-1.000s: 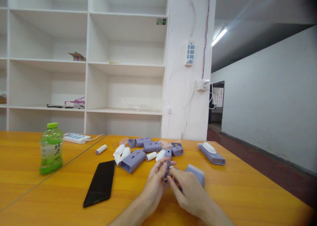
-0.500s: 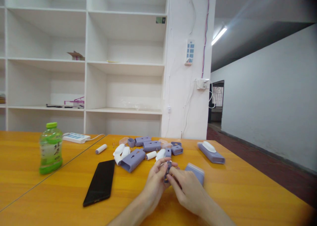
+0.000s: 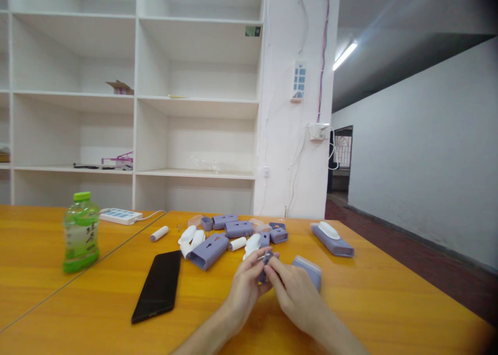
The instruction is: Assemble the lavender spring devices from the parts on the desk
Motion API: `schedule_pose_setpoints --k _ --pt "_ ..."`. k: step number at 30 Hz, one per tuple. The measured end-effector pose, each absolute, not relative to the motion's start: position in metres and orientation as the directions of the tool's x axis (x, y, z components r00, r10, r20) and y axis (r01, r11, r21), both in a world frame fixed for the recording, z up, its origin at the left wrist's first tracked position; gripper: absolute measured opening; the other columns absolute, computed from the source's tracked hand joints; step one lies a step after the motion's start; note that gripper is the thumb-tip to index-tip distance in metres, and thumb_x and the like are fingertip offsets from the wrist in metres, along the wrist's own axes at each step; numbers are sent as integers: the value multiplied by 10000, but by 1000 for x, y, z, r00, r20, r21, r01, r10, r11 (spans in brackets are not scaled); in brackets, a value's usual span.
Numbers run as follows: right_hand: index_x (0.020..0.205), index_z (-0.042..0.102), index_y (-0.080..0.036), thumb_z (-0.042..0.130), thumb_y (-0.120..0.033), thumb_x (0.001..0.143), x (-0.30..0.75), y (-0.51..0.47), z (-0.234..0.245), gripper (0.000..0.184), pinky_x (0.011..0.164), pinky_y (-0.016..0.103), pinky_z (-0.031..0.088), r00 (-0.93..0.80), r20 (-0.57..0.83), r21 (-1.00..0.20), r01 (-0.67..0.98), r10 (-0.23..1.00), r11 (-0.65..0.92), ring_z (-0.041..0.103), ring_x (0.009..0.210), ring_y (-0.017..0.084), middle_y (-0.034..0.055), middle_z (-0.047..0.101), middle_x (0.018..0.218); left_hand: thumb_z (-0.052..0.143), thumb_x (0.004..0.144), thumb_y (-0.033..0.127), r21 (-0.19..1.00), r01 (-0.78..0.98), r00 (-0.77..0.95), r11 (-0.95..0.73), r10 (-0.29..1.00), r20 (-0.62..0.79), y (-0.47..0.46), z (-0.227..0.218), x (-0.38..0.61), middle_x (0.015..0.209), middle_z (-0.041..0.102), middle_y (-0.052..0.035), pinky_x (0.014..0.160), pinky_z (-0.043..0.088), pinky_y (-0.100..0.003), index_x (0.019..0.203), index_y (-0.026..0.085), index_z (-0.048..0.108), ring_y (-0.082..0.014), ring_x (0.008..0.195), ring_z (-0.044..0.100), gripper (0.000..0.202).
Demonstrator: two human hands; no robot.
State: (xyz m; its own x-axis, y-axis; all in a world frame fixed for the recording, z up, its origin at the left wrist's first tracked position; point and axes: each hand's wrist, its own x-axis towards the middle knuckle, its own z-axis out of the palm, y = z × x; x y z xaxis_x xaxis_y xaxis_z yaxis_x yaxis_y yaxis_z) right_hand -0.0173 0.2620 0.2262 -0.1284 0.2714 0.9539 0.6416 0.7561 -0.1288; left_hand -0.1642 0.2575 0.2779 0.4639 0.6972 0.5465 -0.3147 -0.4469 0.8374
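My left hand [image 3: 243, 286] and my right hand [image 3: 295, 290] meet over the orange table [image 3: 369, 298], both pinching one small purple plastic part [image 3: 266, 260] between their fingertips. Most of that part is hidden by my fingers. Just right of my hands lies a purple housing [image 3: 309, 271]. Behind them sits a heap of purple housings [image 3: 210, 251] and white rounded caps [image 3: 252, 242]. Farther right, a long purple case with a white cap [image 3: 331, 239] lies on the table.
A black phone [image 3: 157, 286] lies face down left of my hands. A green-capped bottle [image 3: 80, 232] stands at the left, a white power strip [image 3: 116, 216] behind it. A white cylinder [image 3: 159, 233] lies alone. White shelving [image 3: 136, 100] rises behind the table.
Both hands have shifted slightly and lifted the small purple part a little; my right fingers now sit higher on it. Everything else on the table is unmoved.
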Motion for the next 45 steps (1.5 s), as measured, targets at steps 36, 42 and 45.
schedule_pose_setpoints --k 36,42,45 --pt "1282 577 -259 664 -303 907 21 249 238 388 927 449 489 -75 989 136 803 -128 580 639 1081 312 114 649 1237 700 809 343 702 111 335 -703 692 640 275 289 -171 1062 762 -161 756 634 -404 1397 24 528 -241 737 764 690" --pt "1445 444 -251 716 -443 897 44 261 238 641 933 445 491 188 980 -79 658 -62 749 601 1047 290 111 595 1242 742 780 403 806 82 394 -586 762 514 274 301 -182 970 785 -196 728 640 -343 1293 5 570 -248 745 792 671" --pt "1409 508 -291 767 -413 864 33 270 233 616 769 343 526 32 980 -190 477 199 858 615 856 215 45 620 1116 799 738 415 830 83 505 -552 741 442 269 296 -179 925 790 -182 636 637 -319 1215 45 633 -241 680 786 627"
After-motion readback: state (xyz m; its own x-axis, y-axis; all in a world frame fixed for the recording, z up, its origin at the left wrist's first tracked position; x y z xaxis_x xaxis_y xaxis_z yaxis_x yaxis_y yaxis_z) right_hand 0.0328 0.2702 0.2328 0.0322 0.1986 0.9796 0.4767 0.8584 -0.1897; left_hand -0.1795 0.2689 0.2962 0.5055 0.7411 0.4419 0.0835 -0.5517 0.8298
